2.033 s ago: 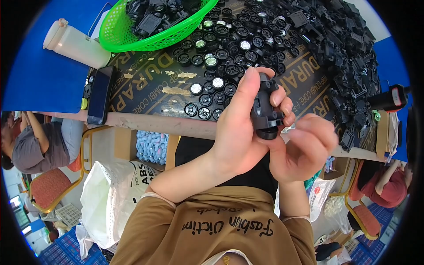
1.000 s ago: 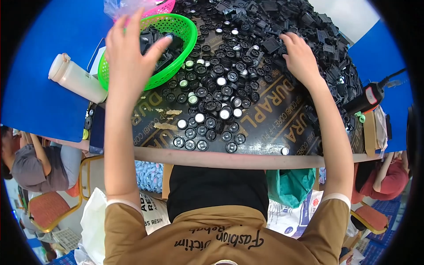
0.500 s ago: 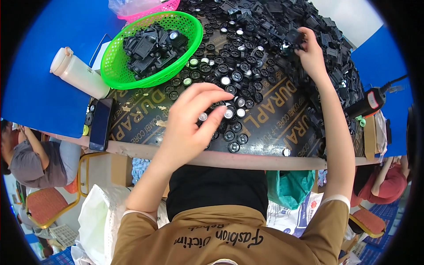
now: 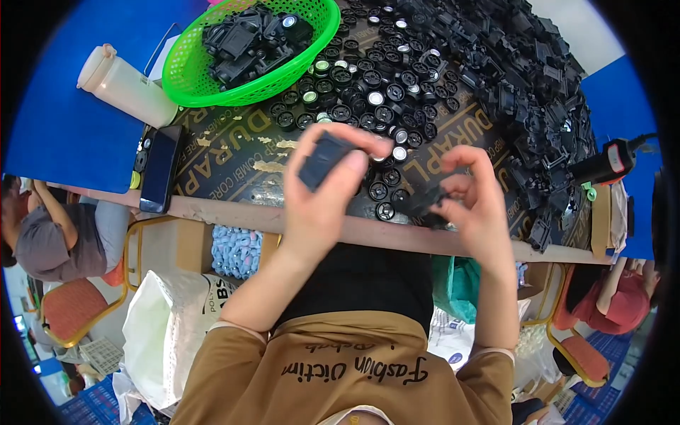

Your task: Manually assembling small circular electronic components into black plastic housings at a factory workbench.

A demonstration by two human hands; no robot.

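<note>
My left hand [image 4: 312, 212] is curled around a black rectangular plastic part [image 4: 324, 161], thumb along one side. To its right, near the table's front edge, my right hand [image 4: 480, 212] pinches another black plastic part [image 4: 425, 204], smeared by motion. Between and beyond the hands lie many loose black toy wheels [image 4: 384, 114], some with silver or pale green hubs. A large heap of black plastic toy-vehicle chassis parts [image 4: 517, 78] spreads over the right side of the table. Some wheels are hidden behind my left fingers.
A green basket [image 4: 248, 94] of black chassis parts stands at the back left. Beside it are a whitish bottle [image 4: 127, 86] and a phone [image 4: 161, 170]. A black corded tool [image 4: 602, 162] lies at the right edge. Bags hang or stand below the table; other people sit at both sides.
My right hand has come back from the heap toward the table's front edge with a black part. My left hand now grips a black rectangular part. The view has shifted slightly.
</note>
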